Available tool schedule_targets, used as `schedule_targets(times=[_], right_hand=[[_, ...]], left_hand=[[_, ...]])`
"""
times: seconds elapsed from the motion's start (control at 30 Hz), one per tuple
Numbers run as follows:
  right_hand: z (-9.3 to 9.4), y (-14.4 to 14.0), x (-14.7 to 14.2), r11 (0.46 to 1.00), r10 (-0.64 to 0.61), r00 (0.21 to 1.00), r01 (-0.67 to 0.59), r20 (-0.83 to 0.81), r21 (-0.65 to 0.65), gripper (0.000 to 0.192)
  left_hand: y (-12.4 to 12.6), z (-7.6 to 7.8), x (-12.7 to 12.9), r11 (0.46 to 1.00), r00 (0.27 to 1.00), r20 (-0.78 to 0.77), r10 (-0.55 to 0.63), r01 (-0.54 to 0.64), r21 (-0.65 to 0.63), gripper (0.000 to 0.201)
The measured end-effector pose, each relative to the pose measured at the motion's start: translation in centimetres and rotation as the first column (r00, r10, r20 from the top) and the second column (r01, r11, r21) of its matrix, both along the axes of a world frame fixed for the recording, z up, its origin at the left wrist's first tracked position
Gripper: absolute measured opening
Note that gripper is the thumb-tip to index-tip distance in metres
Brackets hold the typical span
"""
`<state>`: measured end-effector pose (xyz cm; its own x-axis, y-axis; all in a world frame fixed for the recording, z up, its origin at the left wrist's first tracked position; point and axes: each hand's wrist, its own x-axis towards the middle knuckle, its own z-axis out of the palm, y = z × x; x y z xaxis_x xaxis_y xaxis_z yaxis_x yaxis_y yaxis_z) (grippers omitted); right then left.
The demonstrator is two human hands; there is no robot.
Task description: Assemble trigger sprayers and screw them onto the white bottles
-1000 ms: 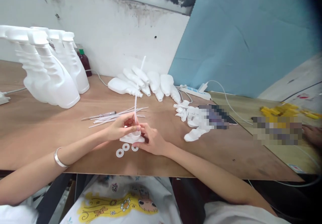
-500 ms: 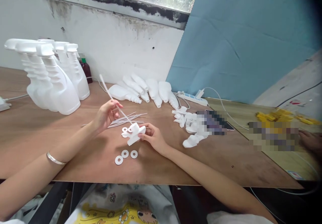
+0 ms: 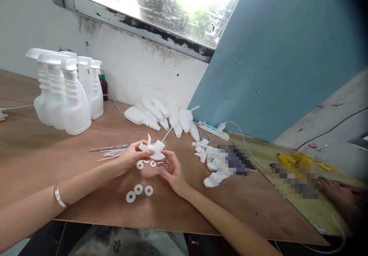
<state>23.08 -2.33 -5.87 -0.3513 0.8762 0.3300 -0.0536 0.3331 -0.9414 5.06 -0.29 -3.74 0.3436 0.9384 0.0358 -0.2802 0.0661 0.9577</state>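
A white trigger spray head (image 3: 152, 148) is held by my left hand (image 3: 132, 158), its fingers and thumb closed on the near side. A thin white dip tube (image 3: 167, 134) sticks out of its far end, up and to the right over the white bottles. My right hand (image 3: 172, 173) is close to the right side of the head, thumb and fingers apart; light contact is hard to rule out. Small white ring washers (image 3: 140, 165) lie just under the head. Closer to the table edge are three more washers (image 3: 138, 189). Several loose tubes (image 3: 110, 154) lie left, partly behind my left hand.
Assembled spray bottles (image 3: 76, 110) stand at the left, near a dark bottle with a green cap (image 3: 104, 87). Bottles without heads (image 3: 138, 116) lie at the back. Spray heads (image 3: 211, 160) are piled right, near a power strip (image 3: 212, 130). Another person's hand (image 3: 335, 192) is far right.
My left hand has gone from the tube to the spray head. My right hand has come off the head and its fingers have spread. The head has turned, its tube now pointing up and right.
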Motion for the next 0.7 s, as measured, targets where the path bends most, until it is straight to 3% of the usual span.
schedule_targets(times=[0.1, 0.17, 0.27, 0.33, 0.4, 0.47, 0.5, 0.57, 0.7], right_hand=[[0.9, 0.9, 0.1, 0.975, -0.186, 0.969, 0.162, 0.160, 0.153, 0.039], [2.2, 2.2, 0.0, 0.930, -0.338, 0.889, 0.265, 0.309, 0.254, 0.034], [5.0, 5.2, -0.6, 0.845, -0.495, 0.656, 0.210, 0.570, 0.492, 0.027], [6.9, 7.8, -1.1, 0.718, -0.662, 0.444, 0.147, 0.603, 0.680, 0.025], [8.3, 10.9, -1.8, 0.649, -0.752, 0.265, 0.140, 0.603, 0.748, 0.028], [9.3, 14.1, -2.6, 0.654, -0.754, 0.115, 0.235, 0.647, 0.719, 0.032], [9.6, 15.6, -2.9, 0.654, -0.748, 0.094, 0.270, 0.657, 0.707, 0.034], [9.7, 18.5, -3.5, 0.666, -0.727, 0.078, 0.323, 0.683, 0.672, 0.040], [9.0, 22.8, -3.9, 0.741, -0.622, 0.091, 0.392, 0.778, 0.546, 0.055]], left_hand=[[1.0, 0.7, -0.9, 0.992, 0.980, 0.158, 0.123, -0.120, -0.028, 0.030], [1.7, 1.3, -1.6, 0.977, 0.943, 0.255, 0.212, -0.203, -0.062, 0.029], [2.4, 2.3, -2.7, 0.935, 0.864, 0.355, 0.356, -0.331, -0.130, 0.031], [2.7, 2.7, -3.2, 0.918, 0.836, 0.382, 0.394, -0.381, -0.112, 0.031], [2.8, 2.7, -3.3, 0.915, 0.836, 0.381, 0.396, -0.392, -0.090, 0.031], [2.9, 2.2, -3.3, 0.918, 0.847, 0.359, 0.393, -0.384, -0.100, 0.032], [2.9, 1.9, -3.2, 0.921, 0.855, 0.344, 0.389, -0.375, -0.108, 0.032], [3.1, 1.4, -2.9, 0.917, 0.868, 0.295, 0.398, -0.377, -0.127, 0.033], [3.2, 1.0, -2.7, 0.901, 0.870, 0.238, 0.433, -0.406, -0.154, 0.034]])
